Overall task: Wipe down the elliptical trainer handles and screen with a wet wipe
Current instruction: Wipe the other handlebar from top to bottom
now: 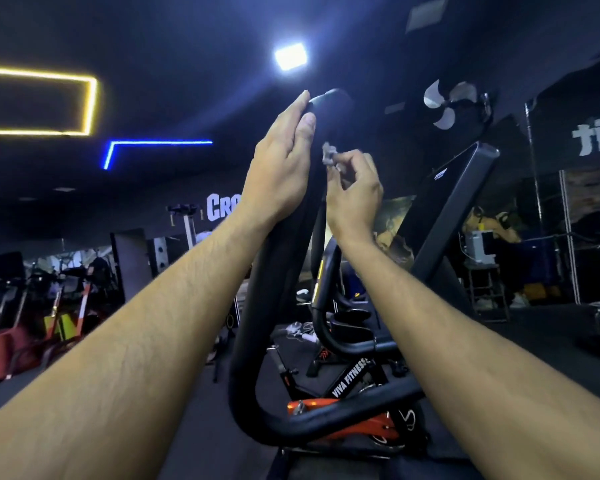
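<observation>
Fingers of the left hand (278, 169) lie straight along the upper part of the black elliptical handle (257, 327), pressing it. Just right of it, the right hand (355, 188) pinches a small crumpled wet wipe (329, 154) against the handle.

A dim commercial gym floor.

A black and orange exercise bike lettered "VIVA FITNESS" (352, 393) stands on dark flooring, more red-framed exercise machines (32, 306) line the left side, and glowing yellow (90, 105) and blue strip lights (153, 143) run across the black ceiling beside a wall-mounted silver fan (447, 103).
</observation>
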